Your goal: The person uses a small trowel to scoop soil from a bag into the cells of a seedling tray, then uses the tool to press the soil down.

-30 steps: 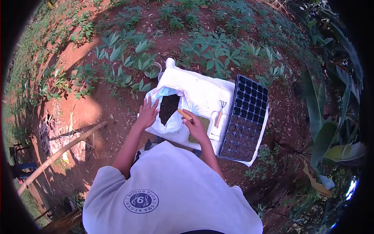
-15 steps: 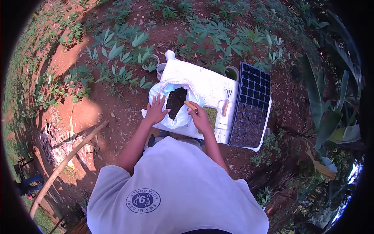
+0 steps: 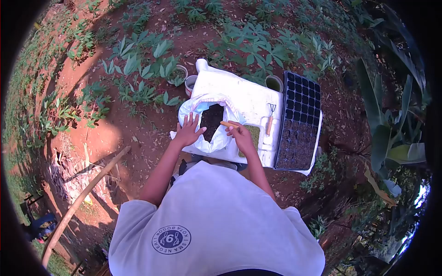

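My left hand (image 3: pixel 186 134) lies with fingers spread on the near left side of an open white bag (image 3: pixel 212 146). Dark soil (image 3: pixel 212 120) fills the bag's mouth. At the bag's right edge, my right hand (image 3: pixel 240 137) is closed around a hand tool's wooden handle (image 3: pixel 229 124); its working end cannot be made out. Just right of that hand, partly covered by it, is a patch of small green material (image 3: pixel 255 132) in a recess. Farther right lies a small hand fork (image 3: pixel 270 120) with a wooden handle.
A white, table-like slab (image 3: pixel 232 87) bears these things. On its right side rests a black seedling tray (image 3: pixel 299 110), its near cells soil-filled. Pots (image 3: pixel 190 83) and a round container (image 3: pixel 274 83) stand behind. Leafy plants (image 3: pixel 253 46) grow beyond; a wooden pole (image 3: pixel 85 195) slants at left.
The wooden handle has swung to lie more level, and my right hand has shifted slightly right. My left hand stays on the bag. The whole view has moved a little.
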Available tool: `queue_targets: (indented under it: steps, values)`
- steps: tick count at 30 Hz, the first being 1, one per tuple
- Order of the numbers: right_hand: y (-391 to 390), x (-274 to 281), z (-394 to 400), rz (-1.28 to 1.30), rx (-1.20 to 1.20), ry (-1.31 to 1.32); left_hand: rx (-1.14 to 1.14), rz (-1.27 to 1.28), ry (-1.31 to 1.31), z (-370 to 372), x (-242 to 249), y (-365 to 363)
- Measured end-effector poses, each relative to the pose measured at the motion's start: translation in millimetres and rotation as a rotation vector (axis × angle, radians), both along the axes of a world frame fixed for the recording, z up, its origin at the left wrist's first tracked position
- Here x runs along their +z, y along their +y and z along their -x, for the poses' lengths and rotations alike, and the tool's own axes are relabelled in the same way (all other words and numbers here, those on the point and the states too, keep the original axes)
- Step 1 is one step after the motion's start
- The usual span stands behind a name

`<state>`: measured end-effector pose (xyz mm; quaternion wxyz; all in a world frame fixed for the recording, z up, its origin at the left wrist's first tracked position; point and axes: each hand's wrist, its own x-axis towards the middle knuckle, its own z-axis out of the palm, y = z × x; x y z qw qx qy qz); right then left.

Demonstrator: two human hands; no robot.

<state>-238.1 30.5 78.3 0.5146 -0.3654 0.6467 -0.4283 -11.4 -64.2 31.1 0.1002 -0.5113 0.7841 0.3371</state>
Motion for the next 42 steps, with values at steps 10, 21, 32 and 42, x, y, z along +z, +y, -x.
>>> queue_targets:
  steps: [10,21,32,42]
  values:
    - [-15.1,-10.7,2.3,-0.009,-0.016,-0.101,0.044,-0.174,0.117,-11.4,10.3,-13.0]
    - [-4.2,-18.1,-1.4,-0.061,-0.087,-0.096,0.047,-0.258,0.198,-17.4,10.9,-18.7]
    - [10.4,-36.5,1.8,-0.066,-0.219,-0.257,0.013,-0.091,0.146,-16.5,7.9,-3.4]
    - [20.9,-27.2,15.7,-0.075,-0.278,-0.502,0.277,-0.249,0.527,-42.8,24.6,24.4]
